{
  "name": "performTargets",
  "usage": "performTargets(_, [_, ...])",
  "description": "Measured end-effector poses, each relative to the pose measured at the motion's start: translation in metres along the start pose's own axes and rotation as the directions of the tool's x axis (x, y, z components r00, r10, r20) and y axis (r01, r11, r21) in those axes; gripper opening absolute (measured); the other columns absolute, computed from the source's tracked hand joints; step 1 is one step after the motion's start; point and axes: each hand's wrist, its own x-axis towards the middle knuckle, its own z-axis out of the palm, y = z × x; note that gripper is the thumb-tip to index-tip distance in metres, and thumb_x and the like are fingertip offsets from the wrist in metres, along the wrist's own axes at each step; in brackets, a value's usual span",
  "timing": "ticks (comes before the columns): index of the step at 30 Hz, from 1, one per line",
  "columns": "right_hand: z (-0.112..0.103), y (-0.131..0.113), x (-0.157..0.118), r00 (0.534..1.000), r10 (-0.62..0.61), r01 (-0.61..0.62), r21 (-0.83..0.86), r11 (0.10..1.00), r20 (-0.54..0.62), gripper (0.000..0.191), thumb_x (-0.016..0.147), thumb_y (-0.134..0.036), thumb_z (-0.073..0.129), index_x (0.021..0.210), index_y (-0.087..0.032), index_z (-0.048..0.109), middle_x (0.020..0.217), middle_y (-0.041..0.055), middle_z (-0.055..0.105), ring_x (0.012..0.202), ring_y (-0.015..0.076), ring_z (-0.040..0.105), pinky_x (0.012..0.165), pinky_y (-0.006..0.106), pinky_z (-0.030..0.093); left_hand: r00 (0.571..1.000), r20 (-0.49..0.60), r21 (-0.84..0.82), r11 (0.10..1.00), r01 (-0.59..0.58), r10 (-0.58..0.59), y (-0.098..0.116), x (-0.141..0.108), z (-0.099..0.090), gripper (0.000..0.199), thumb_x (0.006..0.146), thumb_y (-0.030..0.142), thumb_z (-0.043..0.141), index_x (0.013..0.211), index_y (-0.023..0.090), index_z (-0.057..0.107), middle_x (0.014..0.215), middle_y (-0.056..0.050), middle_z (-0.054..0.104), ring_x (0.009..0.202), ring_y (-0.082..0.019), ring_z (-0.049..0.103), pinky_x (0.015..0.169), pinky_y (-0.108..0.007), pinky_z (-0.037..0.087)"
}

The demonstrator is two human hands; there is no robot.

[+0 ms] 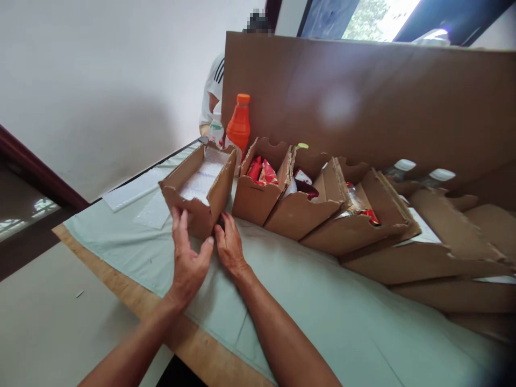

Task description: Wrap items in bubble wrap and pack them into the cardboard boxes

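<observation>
An open cardboard box [194, 216] stands at the left end of a row of similar boxes, with bubble wrap [205, 174] inside it. My left hand [188, 263] rests against the front face of this box, fingers apart and pointing up. At the box's lower right corner, my right hand [230, 242] touches it with its fingertips, some of them partly hidden by the cardboard. Neither hand is wrapped round anything. Flat sheets of bubble wrap [152, 210] lie on the cloth just left of the box.
Boxes with red packets [263, 171] and other goods run rightward along a tall cardboard panel [363, 102]. An orange bottle [239, 126] and a clear bottle [216, 130] stand behind. Pale cloth covers the table [282, 279]. Behind the panel is a person [209, 91].
</observation>
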Motion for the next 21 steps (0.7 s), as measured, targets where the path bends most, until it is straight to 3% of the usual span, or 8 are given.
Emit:
performTargets(2, [-0.001, 0.0, 0.0, 1.0, 0.01, -0.01, 0.003, 1.0, -0.022, 0.051, 0.102, -0.046, 0.042, 0.141, -0.017, 0.056, 0.153, 0.0168, 0.053, 0.144, 0.0284, 0.048, 0.124, 0.051, 0.034, 0.998, -0.056, 0.026, 1.0, 0.011, -0.01, -0.008, 0.02, 0.007, 0.074, 0.095, 0.03, 0.061, 0.16, 0.029, 0.027, 0.169, -0.015, 0.028, 0.157, -0.03, 0.028, 0.126, -0.053, 0.031])
performTargets(4, [-0.002, 0.0, 0.0, 0.999, 0.019, -0.018, 0.014, 1.0, -0.043, 0.048, 0.102, -0.044, 0.043, 0.139, -0.017, 0.058, 0.148, 0.0171, 0.056, 0.14, 0.0288, 0.051, 0.121, 0.051, 0.038, 0.994, -0.103, 0.069, 0.997, 0.035, -0.028, -0.016, 0.038, 0.011, 0.08, 0.091, 0.035, 0.067, 0.159, 0.025, 0.027, 0.163, -0.018, 0.036, 0.154, -0.032, 0.034, 0.125, -0.056, 0.031])
performTargets(7, [-0.002, 0.002, 0.001, 0.998, 0.022, -0.02, 0.039, 0.999, -0.066, 0.042, 0.1, -0.04, 0.046, 0.133, -0.02, 0.061, 0.142, 0.0149, 0.061, 0.134, 0.0282, 0.055, 0.118, 0.05, 0.042, 0.995, -0.096, 0.12, 0.992, 0.029, -0.017, -0.026, 0.056, 0.017, 0.109, 0.078, 0.044, 0.08, 0.162, 0.019, 0.015, 0.168, -0.024, 0.023, 0.158, -0.037, 0.022, 0.127, -0.058, 0.024])
performTargets(9, [-0.001, 0.004, 0.002, 0.997, 0.016, -0.012, 0.054, 0.998, -0.074, 0.039, 0.097, -0.035, 0.049, 0.131, -0.022, 0.062, 0.138, 0.0135, 0.063, 0.131, 0.0273, 0.057, 0.117, 0.048, 0.043, 0.996, -0.085, 0.134, 0.991, -0.004, 0.015, -0.031, 0.065, 0.026, 0.118, 0.073, 0.043, 0.083, 0.162, 0.016, 0.011, 0.169, -0.025, 0.017, 0.16, -0.038, 0.016, 0.129, -0.057, 0.019])
performTargets(13, [0.002, 0.009, 0.003, 0.996, 0.02, -0.014, 0.064, 0.998, -0.086, 0.044, 0.088, -0.025, 0.053, 0.131, -0.021, 0.061, 0.134, 0.0131, 0.065, 0.127, 0.0272, 0.06, 0.114, 0.048, 0.046, 0.992, -0.096, 0.158, 0.986, -0.062, 0.078, -0.04, 0.081, 0.052, 0.11, 0.075, 0.033, 0.077, 0.162, 0.015, 0.011, 0.169, -0.024, 0.019, 0.16, -0.036, 0.016, 0.13, -0.054, 0.015])
performTargets(16, [0.004, 0.012, 0.003, 0.993, 0.04, -0.033, 0.056, 0.998, -0.115, 0.047, 0.085, -0.024, 0.054, 0.131, -0.019, 0.06, 0.139, 0.0161, 0.06, 0.128, 0.029, 0.058, 0.113, 0.049, 0.047, 0.994, -0.04, 0.149, 0.984, -0.094, 0.101, -0.047, 0.092, 0.068, 0.102, 0.079, 0.029, 0.069, 0.162, 0.013, 0.012, 0.17, -0.023, 0.019, 0.161, -0.034, 0.015, 0.131, -0.052, 0.015])
performTargets(21, [0.001, 0.011, 0.003, 0.987, 0.04, -0.032, 0.052, 0.998, -0.158, 0.035, 0.084, -0.021, 0.051, 0.116, -0.02, 0.064, 0.128, 0.015, 0.062, 0.119, 0.0264, 0.06, 0.106, 0.045, 0.051, 0.992, 0.101, 0.197, 0.976, -0.097, 0.078, -0.062, 0.089, 0.071, 0.098, 0.086, 0.03, 0.061, 0.164, 0.012, 0.006, 0.173, -0.023, 0.01, 0.162, -0.033, 0.007, 0.13, -0.053, 0.016])
